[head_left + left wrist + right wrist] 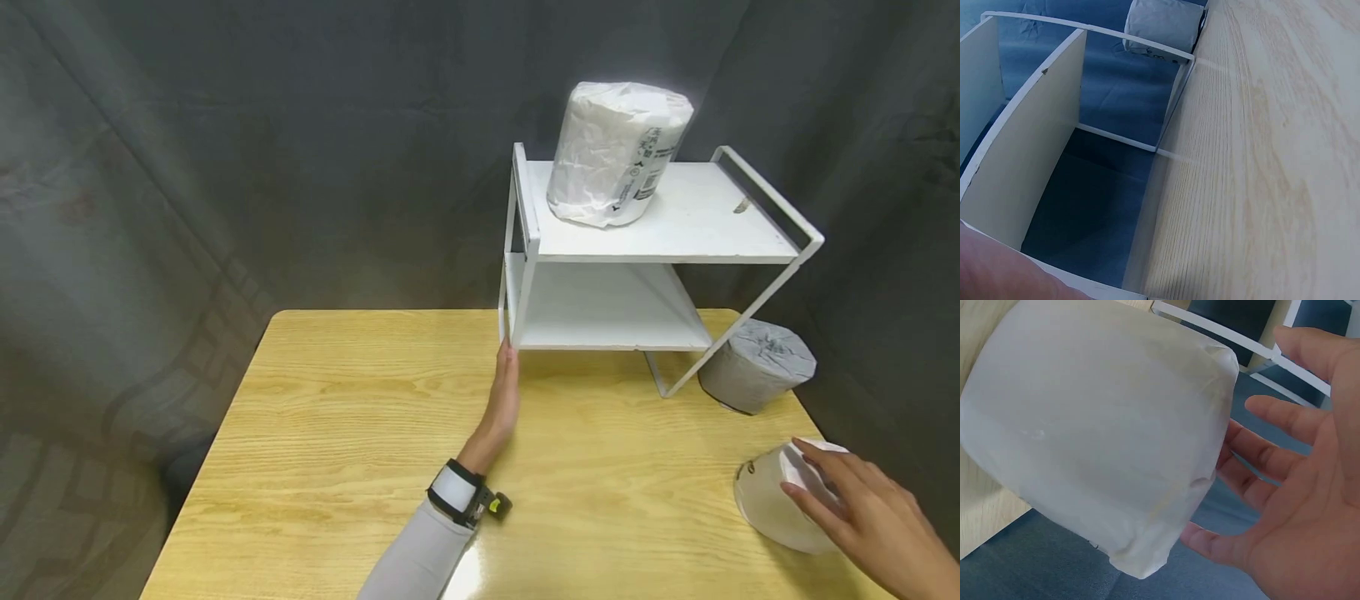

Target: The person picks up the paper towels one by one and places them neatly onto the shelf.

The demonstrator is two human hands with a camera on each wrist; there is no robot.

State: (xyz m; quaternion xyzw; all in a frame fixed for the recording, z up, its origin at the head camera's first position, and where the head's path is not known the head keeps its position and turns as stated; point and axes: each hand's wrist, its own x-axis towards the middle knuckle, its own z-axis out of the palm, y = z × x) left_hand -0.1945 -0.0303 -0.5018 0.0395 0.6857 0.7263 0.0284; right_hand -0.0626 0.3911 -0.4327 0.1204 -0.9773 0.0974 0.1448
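On the head view: a white rack [660,242] is seen on the wooden counter [337,417], with a wrapped roll [615,154] on its top shelf and a grey roll [757,364] beside its right leg.
Left hand [504,400]: straight fingers are laid against the rack's front left leg; nothing is held.
Right hand [870,517]: spread fingers are rested on a white roll [772,500] at the counter's right edge.
Left wrist view: the rack's shelves [1029,150] and the grey roll [1163,25] are shown.
Right wrist view: the grip is wide open, only fingertips [1200,536] touching the white roll [1097,425].
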